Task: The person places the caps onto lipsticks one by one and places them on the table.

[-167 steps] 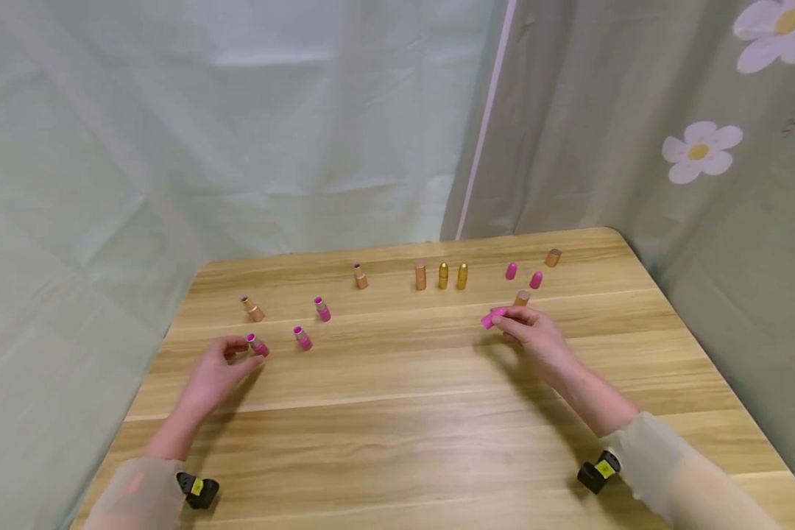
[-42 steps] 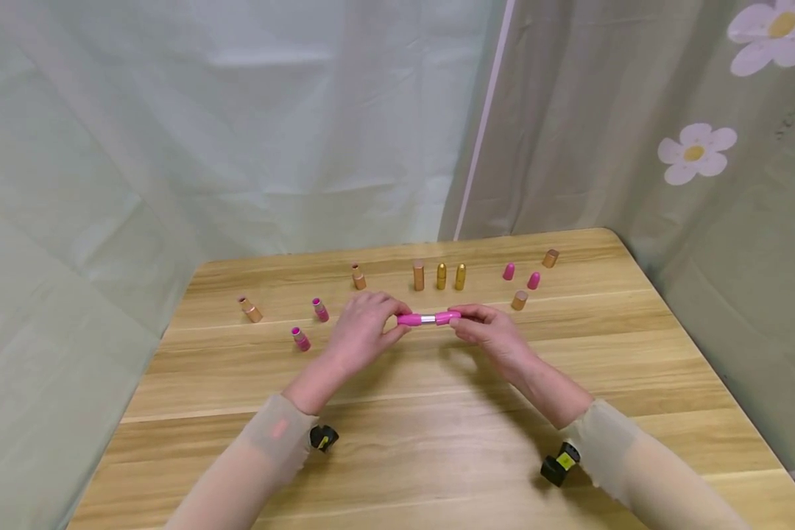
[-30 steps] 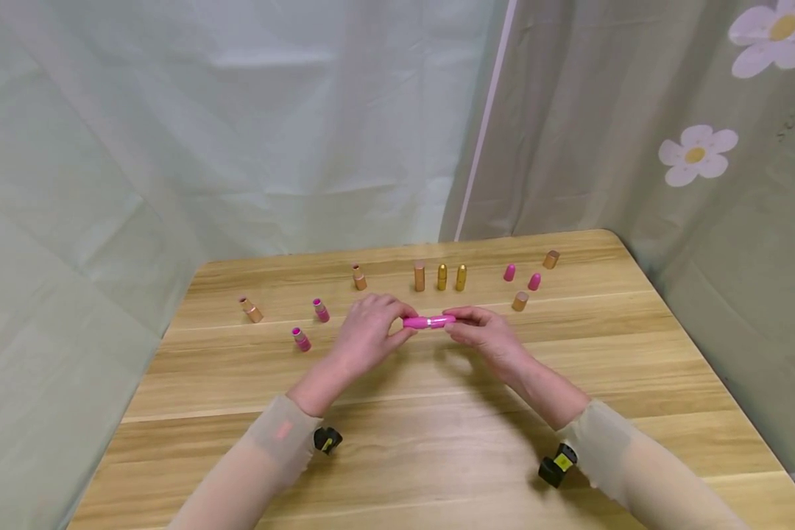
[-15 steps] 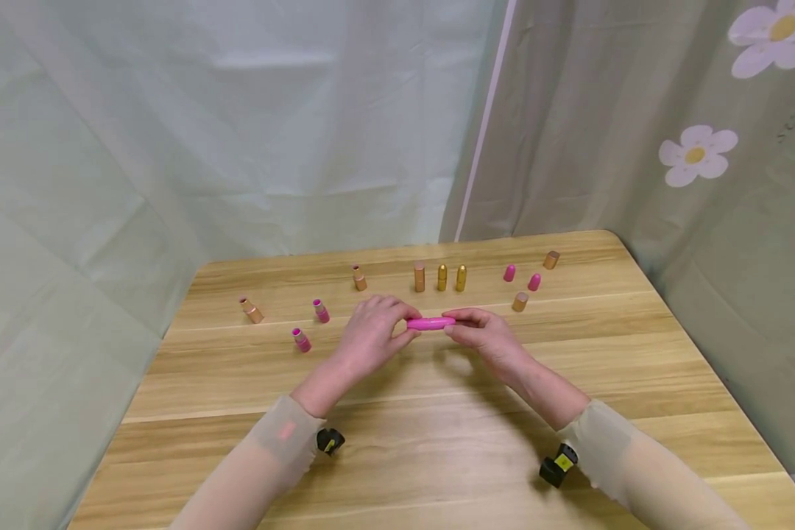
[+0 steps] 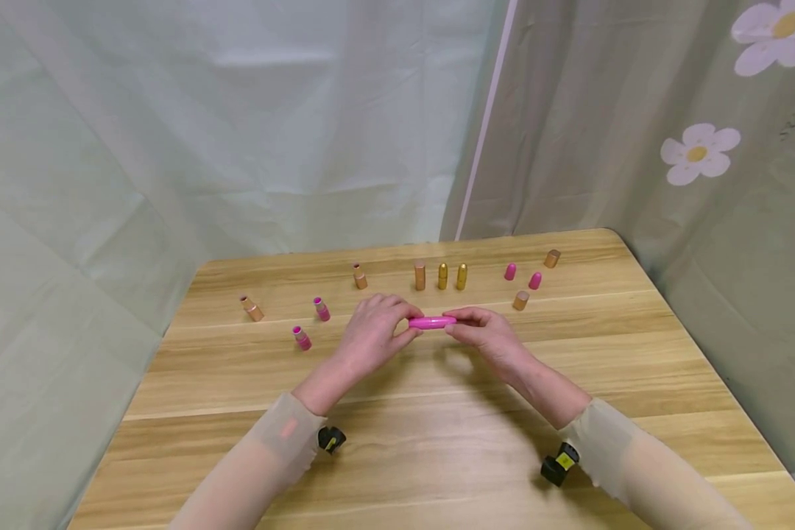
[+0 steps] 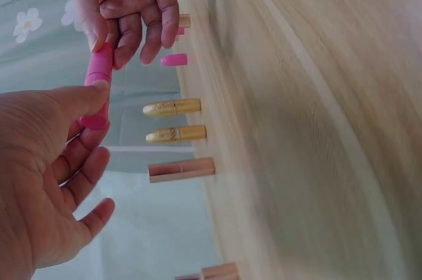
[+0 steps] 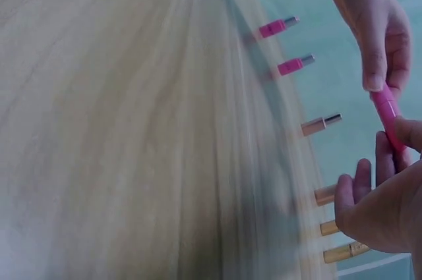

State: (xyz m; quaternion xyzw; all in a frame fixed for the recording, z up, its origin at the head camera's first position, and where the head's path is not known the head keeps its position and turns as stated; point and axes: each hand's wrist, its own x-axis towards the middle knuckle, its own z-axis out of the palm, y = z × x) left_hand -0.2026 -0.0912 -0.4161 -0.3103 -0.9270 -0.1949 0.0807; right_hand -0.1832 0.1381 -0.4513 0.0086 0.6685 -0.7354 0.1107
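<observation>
A pink lipstick tube lies level above the table, its cap and base meeting at a thin seam. My left hand pinches the base end between thumb and fingers. At the other end, my right hand pinches the cap. In the left wrist view the tube spans between both hands, thumbs on it. Left of the hands stand two uncapped pink lipstick bases, one nearer and one farther. Two loose pink caps, a left one and a right one, stand to the right.
Uncapped rose-gold bases stand at far left and back. A capped rose-gold tube stands beside two gold tubes. Rose-gold caps are at right on the wooden table. Curtains hang behind its back edge.
Both hands came from opposite sides to the middle, bringing the pink base and cap together. The silver collar between them has disappeared inside the cap. During the last half second they barely move.
</observation>
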